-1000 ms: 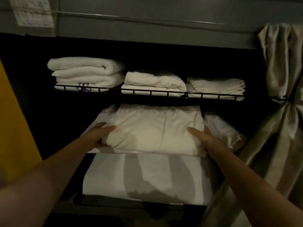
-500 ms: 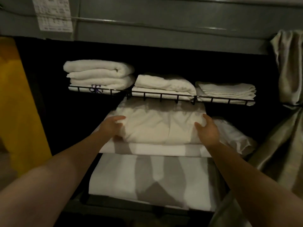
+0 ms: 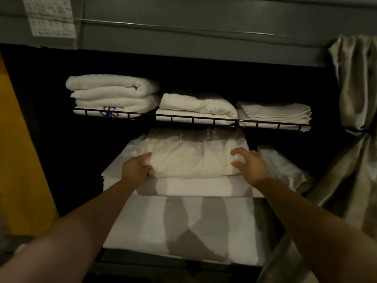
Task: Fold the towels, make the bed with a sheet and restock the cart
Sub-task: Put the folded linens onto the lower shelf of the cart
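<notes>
Both arms reach into an open grey cart (image 3: 204, 43). On its middle shelf lies a folded sheet (image 3: 191, 162), a plump white bundle sitting on top of a flat stack (image 3: 183, 186) of white linen. The sheet's far edge is tucked under the wire shelf (image 3: 193, 120) above it.

The left hand (image 3: 135, 170) grips the sheet's left end; its fingers (image 3: 145, 155) are curled round the edge, some on top and some underneath. The right hand (image 3: 252, 167) is at the sheet's right end. Its fingers (image 3: 238, 151) are spread and loosely bent against the cloth, but they are blurred, and I cannot tell whether they have hold of it or only touch it.

Just to the right of the sheet, on the same shelf, a smaller cloth (image 3: 283, 166) lies crumpled. Below, on the bottom shelf, is a wider white pile (image 3: 183, 225), crossed by the shadows of the arms.

The wire shelf carries three lots of folded towels side by side: a thick pair (image 3: 114, 92) on the left with a purple mark near the lower edge, a medium pile (image 3: 195, 107) in the middle, and thin flat ones (image 3: 273, 113) on the right.

A paper sheet (image 3: 51, 17) is stuck to the cart's top left corner; its print is too small to read. A yellow panel (image 3: 18, 139) stands at the left, and a tied-back curtain (image 3: 357, 119) hangs at the right.
</notes>
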`<state>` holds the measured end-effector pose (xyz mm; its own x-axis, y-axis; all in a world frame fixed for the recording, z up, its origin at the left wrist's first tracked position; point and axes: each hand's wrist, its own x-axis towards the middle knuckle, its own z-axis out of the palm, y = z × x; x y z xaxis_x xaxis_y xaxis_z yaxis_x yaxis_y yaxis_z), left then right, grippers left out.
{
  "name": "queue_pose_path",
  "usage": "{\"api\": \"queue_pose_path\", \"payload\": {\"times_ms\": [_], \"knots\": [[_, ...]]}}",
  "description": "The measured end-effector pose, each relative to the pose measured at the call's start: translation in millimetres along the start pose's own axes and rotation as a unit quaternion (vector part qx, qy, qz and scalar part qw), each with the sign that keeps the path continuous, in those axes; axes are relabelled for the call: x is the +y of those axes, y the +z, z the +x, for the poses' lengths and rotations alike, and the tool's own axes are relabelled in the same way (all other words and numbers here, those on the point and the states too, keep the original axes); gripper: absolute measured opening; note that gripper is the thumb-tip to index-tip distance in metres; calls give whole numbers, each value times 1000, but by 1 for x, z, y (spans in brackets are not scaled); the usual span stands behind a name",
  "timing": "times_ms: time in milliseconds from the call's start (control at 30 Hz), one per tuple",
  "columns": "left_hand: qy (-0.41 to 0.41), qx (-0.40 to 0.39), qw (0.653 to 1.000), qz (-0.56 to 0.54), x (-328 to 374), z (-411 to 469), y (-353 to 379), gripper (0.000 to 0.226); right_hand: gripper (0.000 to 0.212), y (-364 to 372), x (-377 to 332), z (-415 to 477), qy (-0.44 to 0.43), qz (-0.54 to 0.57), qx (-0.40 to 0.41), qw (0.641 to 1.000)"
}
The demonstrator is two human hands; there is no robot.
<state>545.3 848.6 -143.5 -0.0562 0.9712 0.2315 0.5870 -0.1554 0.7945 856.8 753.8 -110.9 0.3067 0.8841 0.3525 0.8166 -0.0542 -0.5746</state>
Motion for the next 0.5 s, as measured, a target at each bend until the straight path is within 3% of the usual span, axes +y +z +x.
{"api": "queue_pose_path", "payload": {"times_ms": [167,267,400,500], "knots": [[8,-13,994,107,0,1,1,39,41,25,16,-23,60,-82,4,995],[16,-33,990,134,4,-8,-8,33,45,18,7,-29,80,-77,-4,994],[-55,-73,987,136,9,-27,-30,44,54,-2,-29,-31,135,-189,-90,969],[-61,-120,970,203,36,-60,-62,49,56,-24,-67,-38,131,-145,-144,970]]}}
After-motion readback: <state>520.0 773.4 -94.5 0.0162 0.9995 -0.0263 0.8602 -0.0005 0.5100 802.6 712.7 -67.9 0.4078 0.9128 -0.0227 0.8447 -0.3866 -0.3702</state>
